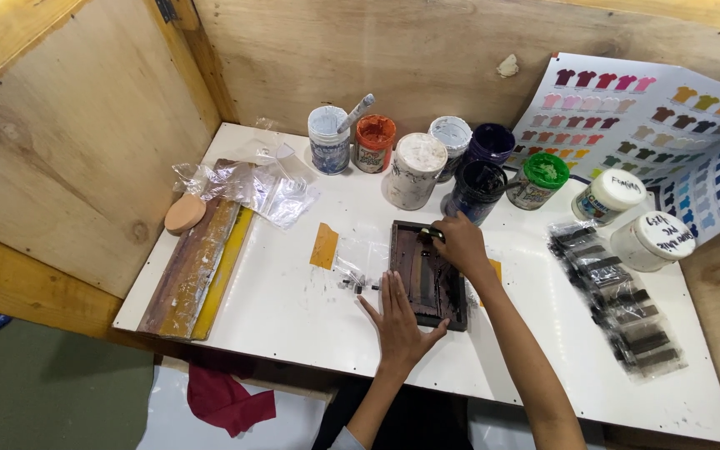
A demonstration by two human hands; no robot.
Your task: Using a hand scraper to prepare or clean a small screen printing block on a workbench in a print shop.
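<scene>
We keep the left hand (399, 323) flat, fingers spread, pinning the small dark frame (428, 275) just right of its fingertips, while the right hand (460, 243), fingers curled on the frame's far edge, pulls evenly—no tilting.

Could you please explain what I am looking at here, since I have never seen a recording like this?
This is one picture from a camera worn on a person's head, looking down at their bare hands; there is no machine. The left hand lies flat, pressing the near edge of a small dark frame on a white table. The right hand grips a small tool at the frame's far end. Behind stand open ink jars in several colours. A colour chart of tiny shirts leans at the right, bagged dark pieces lie below it, and long squeegees rest at the left.
</scene>
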